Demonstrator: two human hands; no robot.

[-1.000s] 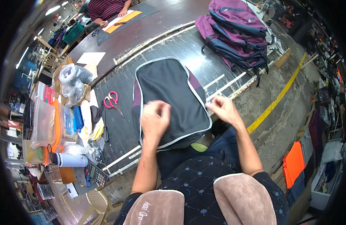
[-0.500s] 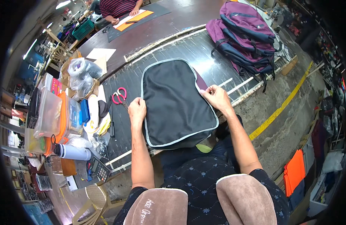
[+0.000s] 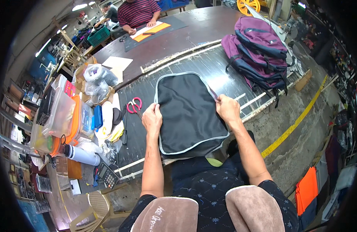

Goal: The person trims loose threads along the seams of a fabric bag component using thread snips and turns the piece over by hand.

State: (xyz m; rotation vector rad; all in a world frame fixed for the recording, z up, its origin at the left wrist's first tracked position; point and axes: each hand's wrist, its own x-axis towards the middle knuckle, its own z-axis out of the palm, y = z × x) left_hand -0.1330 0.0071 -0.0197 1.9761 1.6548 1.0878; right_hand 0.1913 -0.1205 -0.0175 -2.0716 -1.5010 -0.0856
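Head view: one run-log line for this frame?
left hand: on black panel left edge | right hand: pinching right edge | panel: flat on table | red scissors: beside left hand

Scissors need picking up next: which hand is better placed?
Probably the left hand. It rests on the black panel's left edge, just beside the red scissors; the right hand pinches the far right edge.

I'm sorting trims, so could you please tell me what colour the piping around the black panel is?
Light grey piping edges the black panel, clearest in the head view.
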